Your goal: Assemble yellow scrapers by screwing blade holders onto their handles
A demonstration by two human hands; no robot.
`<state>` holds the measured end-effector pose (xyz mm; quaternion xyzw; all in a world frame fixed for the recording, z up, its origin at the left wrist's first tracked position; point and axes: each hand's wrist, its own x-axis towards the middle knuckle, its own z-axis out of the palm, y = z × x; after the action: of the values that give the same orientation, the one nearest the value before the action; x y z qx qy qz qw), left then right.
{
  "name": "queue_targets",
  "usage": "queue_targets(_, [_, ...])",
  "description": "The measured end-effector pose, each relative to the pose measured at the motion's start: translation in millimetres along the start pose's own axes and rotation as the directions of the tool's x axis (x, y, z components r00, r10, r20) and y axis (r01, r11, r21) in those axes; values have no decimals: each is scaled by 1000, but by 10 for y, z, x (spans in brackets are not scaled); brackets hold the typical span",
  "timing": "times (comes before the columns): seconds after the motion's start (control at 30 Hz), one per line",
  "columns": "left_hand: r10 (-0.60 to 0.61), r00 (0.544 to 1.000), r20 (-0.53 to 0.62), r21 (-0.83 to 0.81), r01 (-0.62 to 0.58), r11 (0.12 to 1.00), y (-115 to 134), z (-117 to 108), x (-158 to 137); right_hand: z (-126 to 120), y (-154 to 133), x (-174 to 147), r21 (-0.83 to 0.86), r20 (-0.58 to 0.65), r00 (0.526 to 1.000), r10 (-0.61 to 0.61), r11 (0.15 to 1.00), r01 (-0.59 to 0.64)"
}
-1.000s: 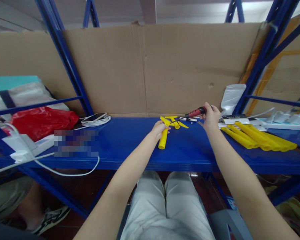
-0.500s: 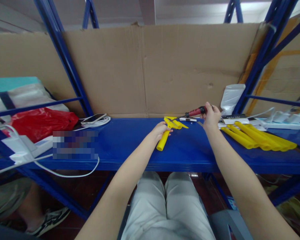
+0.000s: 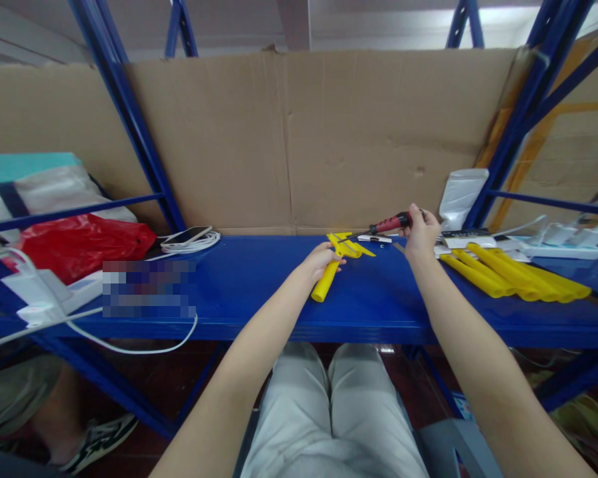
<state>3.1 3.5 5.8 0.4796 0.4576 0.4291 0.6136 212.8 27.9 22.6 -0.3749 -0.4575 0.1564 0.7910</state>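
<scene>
My left hand (image 3: 319,260) grips a yellow plastic handle piece (image 3: 325,282) that slants down toward the front of the blue shelf (image 3: 249,292). Thin yellow blade-like parts (image 3: 351,245) fan out at its top end. My right hand (image 3: 421,232) holds a screwdriver with a red and black handle (image 3: 389,223); its thin shaft points left, with the tip at the yellow parts. Both forearms reach out over my lap.
A pile of several yellow handles (image 3: 513,279) lies at the right, with white chargers (image 3: 568,239) and a white bag (image 3: 461,192) behind. A phone with a white cable (image 3: 189,238) and a red bag (image 3: 84,242) lie at the left. Cardboard (image 3: 299,139) backs the shelf. Another person's leg and shoe (image 3: 99,435) show at lower left.
My left hand has tilted the yellow piece and shifted it slightly right, bringing its top closer to the screwdriver tip. My right hand has hardly moved.
</scene>
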Motion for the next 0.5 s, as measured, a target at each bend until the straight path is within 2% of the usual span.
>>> queue_targets(0.27, [7,1000,-13,14,-7,1000,-3,-6,6,27,-48,-37,-11,-56,998,-40,999,40])
queue_targets(0.5, [23,998,-60,10,-22,1000,1,-3,13,30,-5,-49,-34,46,980,-195,980,197])
